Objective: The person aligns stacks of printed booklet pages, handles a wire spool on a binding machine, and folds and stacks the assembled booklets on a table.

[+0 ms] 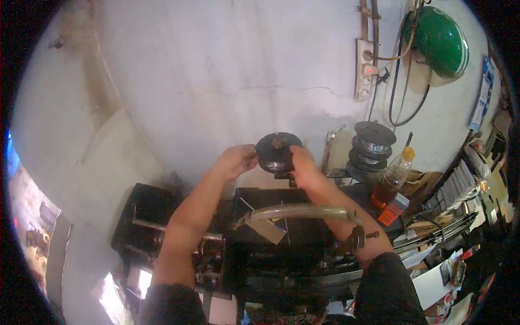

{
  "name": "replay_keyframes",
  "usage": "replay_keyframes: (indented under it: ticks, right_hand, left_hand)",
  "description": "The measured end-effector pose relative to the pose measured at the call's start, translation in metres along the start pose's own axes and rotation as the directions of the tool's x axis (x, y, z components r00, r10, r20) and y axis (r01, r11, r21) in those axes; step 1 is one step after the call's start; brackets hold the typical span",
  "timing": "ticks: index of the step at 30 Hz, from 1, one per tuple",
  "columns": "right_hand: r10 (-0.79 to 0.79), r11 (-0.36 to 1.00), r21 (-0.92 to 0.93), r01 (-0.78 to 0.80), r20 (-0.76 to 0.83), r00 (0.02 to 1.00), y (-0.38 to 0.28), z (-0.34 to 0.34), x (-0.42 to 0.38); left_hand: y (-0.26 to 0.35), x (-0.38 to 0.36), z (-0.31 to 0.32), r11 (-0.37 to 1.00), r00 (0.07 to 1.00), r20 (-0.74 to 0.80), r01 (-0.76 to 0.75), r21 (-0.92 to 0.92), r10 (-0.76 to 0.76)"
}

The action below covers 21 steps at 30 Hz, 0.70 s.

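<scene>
A black wire spool (271, 146) with shiny wire wound under its top flange sits straight ahead, close to the wall. My left hand (238, 161) closes its fingers on the spool's left edge. On the opposite edge, my right hand (304, 167) grips the rim with the thumb over the top. A brownish knob or nut (279, 142) shows at the centre of the flange. Under the spool is a dark support, partly hidden. Below my forearms lies a black machine (260, 197) with a curved pale metal arm (303, 212) across it.
Stacked spools (374, 141) stand at the right, beside a bottle of amber liquid (391, 181) with a yellow cap and an orange-and-white box (393, 210). A power strip (364, 70) and a green helmet (441, 40) hang on the wall. Paper stacks (460, 181) fill the far right.
</scene>
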State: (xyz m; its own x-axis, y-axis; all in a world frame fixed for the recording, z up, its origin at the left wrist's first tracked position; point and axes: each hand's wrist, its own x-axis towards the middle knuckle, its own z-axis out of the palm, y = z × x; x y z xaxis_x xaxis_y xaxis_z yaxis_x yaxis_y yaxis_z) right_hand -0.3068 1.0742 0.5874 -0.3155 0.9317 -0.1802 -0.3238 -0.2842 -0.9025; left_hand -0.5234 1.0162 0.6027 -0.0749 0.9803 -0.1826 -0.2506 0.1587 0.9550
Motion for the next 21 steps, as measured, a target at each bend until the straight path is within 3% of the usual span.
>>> replay_keyframes:
  ticks: [3, 5, 6, 9, 11, 13, 17, 21]
  right_hand:
    - [-0.050, 0.993, -0.105, 0.048, -0.016, 0.999, 0.005, -0.006, 0.014]
    - [-0.069, 0.986, -0.149, 0.068, -0.005, 0.998, -0.002, 0.001, 0.005]
    - [-0.057, 0.992, -0.111, 0.052, -0.037, 0.998, -0.009, 0.004, -0.006]
    - [-0.057, 0.997, -0.063, 0.054, -0.045, 0.997, -0.006, 0.000, 0.000]
    - [-0.069, 0.996, -0.058, 0.068, -0.015, 0.998, -0.010, 0.002, -0.007]
    - [-0.126, 0.990, -0.070, 0.124, -0.019, 0.992, -0.015, 0.004, -0.019]
    - [-0.061, 0.989, -0.140, 0.053, -0.052, 0.997, -0.017, 0.004, -0.018]
    - [-0.032, 0.999, -0.014, 0.032, -0.008, 0.999, -0.013, 0.002, -0.011]
  left_hand:
    - [0.003, -0.005, 0.001, 0.992, 0.993, 0.100, -0.047, -0.119, 0.059]
    - [0.009, -0.011, 0.009, 0.995, 0.999, -0.052, 0.004, -0.099, -0.009]
    - [0.008, -0.012, 0.009, 0.995, 0.998, -0.056, 0.002, -0.100, -0.007]
    - [0.005, -0.010, 0.007, 1.000, 0.999, -0.041, -0.002, -0.019, 0.001]
    - [0.005, -0.020, 0.008, 0.995, 0.998, 0.066, 0.003, 0.097, -0.009]
    - [0.008, -0.027, 0.008, 0.993, 0.999, 0.046, 0.012, 0.120, -0.018]
    - [0.015, -0.037, 0.005, 0.968, 1.000, 0.006, 0.027, 0.249, -0.030]
    - [0.017, -0.042, -0.001, 0.968, 0.999, 0.003, 0.042, 0.245, -0.044]
